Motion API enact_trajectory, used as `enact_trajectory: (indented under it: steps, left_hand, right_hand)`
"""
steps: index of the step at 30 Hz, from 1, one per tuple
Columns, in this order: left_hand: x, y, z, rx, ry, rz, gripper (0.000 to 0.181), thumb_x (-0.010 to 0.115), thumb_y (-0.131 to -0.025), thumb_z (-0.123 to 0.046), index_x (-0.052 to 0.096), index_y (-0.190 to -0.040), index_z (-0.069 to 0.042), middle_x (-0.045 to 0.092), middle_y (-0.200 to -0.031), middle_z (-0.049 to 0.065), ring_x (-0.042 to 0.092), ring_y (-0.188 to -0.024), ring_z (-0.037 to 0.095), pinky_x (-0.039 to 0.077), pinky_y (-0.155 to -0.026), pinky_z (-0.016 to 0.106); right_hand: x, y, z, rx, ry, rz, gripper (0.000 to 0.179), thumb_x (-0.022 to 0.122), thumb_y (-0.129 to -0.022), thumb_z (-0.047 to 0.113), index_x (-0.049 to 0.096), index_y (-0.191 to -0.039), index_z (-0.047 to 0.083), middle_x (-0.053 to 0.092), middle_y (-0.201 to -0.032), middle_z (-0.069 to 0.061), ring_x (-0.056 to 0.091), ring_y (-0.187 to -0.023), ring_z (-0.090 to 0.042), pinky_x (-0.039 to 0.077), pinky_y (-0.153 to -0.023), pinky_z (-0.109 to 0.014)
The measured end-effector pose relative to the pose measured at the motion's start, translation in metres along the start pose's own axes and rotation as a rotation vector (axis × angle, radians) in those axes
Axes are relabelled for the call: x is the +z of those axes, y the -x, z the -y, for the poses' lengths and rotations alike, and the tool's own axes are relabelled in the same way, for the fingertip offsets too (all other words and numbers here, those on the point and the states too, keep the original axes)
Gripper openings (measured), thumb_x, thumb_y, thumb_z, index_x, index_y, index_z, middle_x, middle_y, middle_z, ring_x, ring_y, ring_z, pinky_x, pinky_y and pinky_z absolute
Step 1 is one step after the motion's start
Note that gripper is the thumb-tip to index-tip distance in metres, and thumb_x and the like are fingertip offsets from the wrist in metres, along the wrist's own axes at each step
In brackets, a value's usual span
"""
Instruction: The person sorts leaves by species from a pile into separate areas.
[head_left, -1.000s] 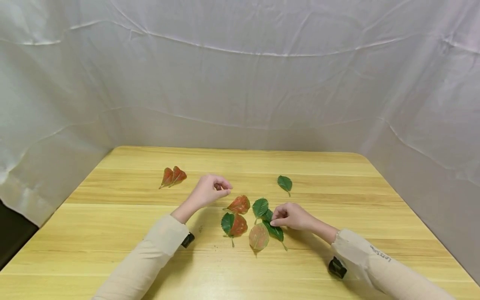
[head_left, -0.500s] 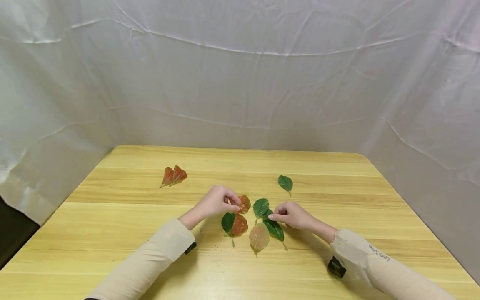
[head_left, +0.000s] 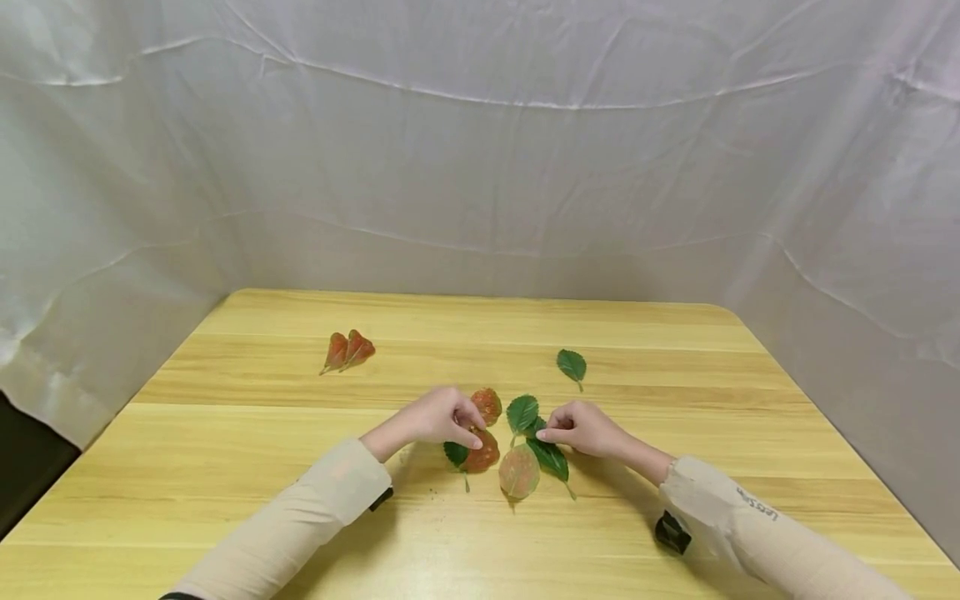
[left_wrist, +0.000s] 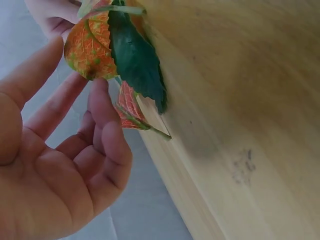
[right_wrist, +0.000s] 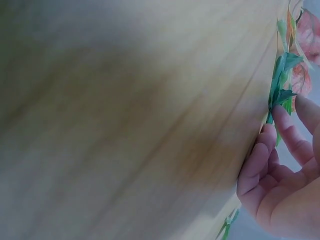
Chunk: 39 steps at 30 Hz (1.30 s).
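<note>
My left hand [head_left: 447,417] reaches over a red leaf [head_left: 483,454] with a small green leaf [head_left: 455,452] against its left side. In the left wrist view, thumb and fingertips touch the rim of this orange-red leaf [left_wrist: 87,47], with a gap between them. A second red leaf [head_left: 487,404] lies just beyond the fingers. My right hand [head_left: 583,428] pinches the edge of a green leaf [head_left: 536,427] between thumb and index finger. Two more green leaves, an upper one [head_left: 522,412] and a lower one [head_left: 551,460], overlap it. A pale orange leaf [head_left: 519,472] lies nearer me.
Two red leaves [head_left: 347,352] lie together at the back left of the wooden table [head_left: 247,467]. A single green leaf [head_left: 572,365] sits at the back right. Grey-white sheeting [head_left: 480,183] rises behind the table and along its sides.
My left hand came down and right, passed over the upper red leaf, and reached the lower red leaf, which has shifted slightly right. My right hand has barely moved.
</note>
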<state>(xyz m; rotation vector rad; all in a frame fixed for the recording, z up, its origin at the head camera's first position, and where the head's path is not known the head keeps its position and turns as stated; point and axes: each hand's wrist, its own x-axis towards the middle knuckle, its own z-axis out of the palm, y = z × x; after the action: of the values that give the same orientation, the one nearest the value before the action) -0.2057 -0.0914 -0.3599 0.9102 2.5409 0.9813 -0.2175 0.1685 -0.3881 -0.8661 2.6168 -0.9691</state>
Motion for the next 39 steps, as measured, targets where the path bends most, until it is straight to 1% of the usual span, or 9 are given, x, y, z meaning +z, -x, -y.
enact_trajectory:
  steps: [3,6,8,11,15,22,28,33,39]
  left_hand:
    - [0.001,0.000,0.001,-0.017,-0.005,0.008,0.018,0.071,-0.076,-0.012,0.069,-0.091,-0.003,0.057,-0.065,-0.004,0.042,-0.053,0.007,0.035,-0.050,0.020]
    - [0.002,-0.002,0.002,-0.039,-0.001,0.017,0.018,0.072,-0.075,-0.011,0.069,-0.092,-0.003,0.062,-0.076,-0.001,0.048,-0.058,0.007,0.040,-0.053,0.021]
    - [0.002,-0.003,0.003,-0.052,0.014,0.035,0.019,0.072,-0.075,-0.009,0.069,-0.092,-0.002,0.064,-0.084,0.001,0.052,-0.062,0.007,0.043,-0.056,0.021]
    - [0.002,-0.005,0.005,-0.075,0.056,0.072,0.019,0.071,-0.075,-0.006,0.068,-0.094,0.000,0.065,-0.086,0.004,0.055,-0.059,0.011,0.046,-0.054,0.024]
    - [0.002,-0.005,0.007,-0.094,0.106,0.109,0.019,0.069,-0.076,-0.001,0.068,-0.095,0.002,0.065,-0.082,0.005,0.052,-0.049,0.016,0.047,-0.049,0.029]
    - [0.001,-0.007,0.011,-0.100,0.138,0.129,0.021,0.069,-0.074,0.003,0.067,-0.095,0.003,0.064,-0.072,0.003,0.051,-0.046,0.013,0.049,-0.050,0.031]
    - [0.002,-0.008,0.013,-0.127,0.152,0.120,0.022,0.069,-0.072,0.007,0.067,-0.094,0.005,0.060,-0.060,0.005,0.052,-0.046,0.012,0.049,-0.050,0.030]
    - [0.002,-0.008,0.012,-0.149,0.160,0.128,0.022,0.068,-0.072,0.008,0.067,-0.094,0.005,0.060,-0.058,0.006,0.054,-0.046,0.015,0.050,-0.050,0.029]
    - [0.002,-0.008,0.012,-0.161,0.160,0.133,0.024,0.068,-0.071,0.009,0.068,-0.094,0.005,0.060,-0.058,0.008,0.053,-0.045,0.013,0.050,-0.051,0.029]
  right_hand:
    - [0.000,0.000,0.000,-0.003,0.000,0.002,0.020,0.062,-0.084,0.018,0.063,-0.068,0.005,0.036,-0.050,0.008,0.030,-0.045,-0.004,0.028,-0.045,-0.019]
    - [0.000,0.000,0.000,-0.005,-0.004,0.006,0.019,0.063,-0.084,0.017,0.063,-0.069,0.005,0.037,-0.050,0.009,0.030,-0.045,-0.004,0.028,-0.045,-0.018]
    - [0.000,-0.001,0.000,-0.002,-0.003,0.005,0.019,0.064,-0.083,0.017,0.062,-0.068,0.005,0.037,-0.050,0.009,0.030,-0.046,-0.004,0.028,-0.045,-0.018]
    - [0.000,-0.001,0.000,0.004,0.005,-0.002,0.019,0.067,-0.081,0.017,0.061,-0.066,0.006,0.040,-0.051,0.008,0.031,-0.046,-0.004,0.030,-0.046,-0.019]
    - [0.001,0.000,0.000,0.020,0.008,-0.005,0.018,0.070,-0.078,0.016,0.059,-0.065,0.007,0.047,-0.054,0.007,0.035,-0.047,-0.004,0.033,-0.047,-0.019]
    - [0.000,0.001,0.003,0.047,-0.001,-0.004,0.015,0.072,-0.075,0.011,0.059,-0.069,0.005,0.055,-0.061,0.005,0.043,-0.052,-0.006,0.038,-0.047,-0.020]
    - [-0.002,0.001,0.005,0.055,-0.007,-0.009,0.015,0.072,-0.073,0.008,0.058,-0.073,0.004,0.053,-0.062,0.003,0.044,-0.055,-0.008,0.039,-0.050,-0.023]
    - [-0.003,0.000,0.002,0.052,-0.010,-0.005,0.014,0.072,-0.073,0.005,0.058,-0.075,0.003,0.050,-0.062,0.003,0.042,-0.056,-0.010,0.038,-0.052,-0.024]
    - [-0.007,0.001,0.000,0.056,-0.031,-0.008,0.013,0.072,-0.073,0.005,0.060,-0.076,0.002,0.052,-0.066,0.002,0.040,-0.057,-0.010,0.038,-0.052,-0.024]
